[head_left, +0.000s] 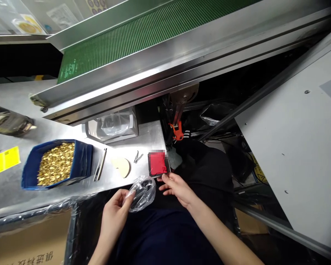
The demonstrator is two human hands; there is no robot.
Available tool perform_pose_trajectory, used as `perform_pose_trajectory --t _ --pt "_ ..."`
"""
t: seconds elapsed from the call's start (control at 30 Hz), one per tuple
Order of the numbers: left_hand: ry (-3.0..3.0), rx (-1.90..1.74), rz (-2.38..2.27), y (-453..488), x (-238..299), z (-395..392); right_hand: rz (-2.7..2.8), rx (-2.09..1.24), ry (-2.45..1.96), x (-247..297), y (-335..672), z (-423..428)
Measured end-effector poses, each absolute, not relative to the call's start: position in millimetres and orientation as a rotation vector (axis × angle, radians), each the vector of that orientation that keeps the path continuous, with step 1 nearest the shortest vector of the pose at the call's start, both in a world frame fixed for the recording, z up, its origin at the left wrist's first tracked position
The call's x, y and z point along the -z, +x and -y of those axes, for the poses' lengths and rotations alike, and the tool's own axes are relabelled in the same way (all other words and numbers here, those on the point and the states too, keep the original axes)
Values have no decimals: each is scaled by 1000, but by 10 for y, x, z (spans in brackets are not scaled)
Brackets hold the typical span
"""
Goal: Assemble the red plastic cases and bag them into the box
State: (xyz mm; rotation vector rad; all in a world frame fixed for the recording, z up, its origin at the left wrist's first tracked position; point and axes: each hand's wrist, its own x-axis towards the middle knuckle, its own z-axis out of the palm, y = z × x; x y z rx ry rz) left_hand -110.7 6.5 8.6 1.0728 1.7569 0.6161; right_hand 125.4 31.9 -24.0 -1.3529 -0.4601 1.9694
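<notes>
My left hand (118,204) pinches the edge of a clear plastic bag (142,194) between thumb and fingers, in front of the bench edge. The bag is crumpled and partly round; what it contains, if anything, cannot be made out. At the bench corner lies a flat red square pad (157,163) in a dark case. My right hand (179,188) is just in front of this pad, its thumb tip at the case's near edge and its fingers apart. Whether the thumb touches the case is unclear.
A blue bin (84,162) holds small gold-coloured pieces. Beside it are a utility knife (100,165), a pale rounded piece (122,167), nail clippers (138,157) and a tray with plastic bags (110,127). A green conveyor (143,35) crosses behind; a white panel (300,121) slants at right.
</notes>
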Motion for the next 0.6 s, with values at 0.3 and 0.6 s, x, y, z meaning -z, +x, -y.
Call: perform_pose_trajectory --t 0.3,0.6 --pt "1175 -735 -1739 -912 -5 -276 231 -1623 -1330 286 1201 -406" --pt "1346 -764 -1694 -587 20 -703 972 -1410 -1311 -148 1702 -98"
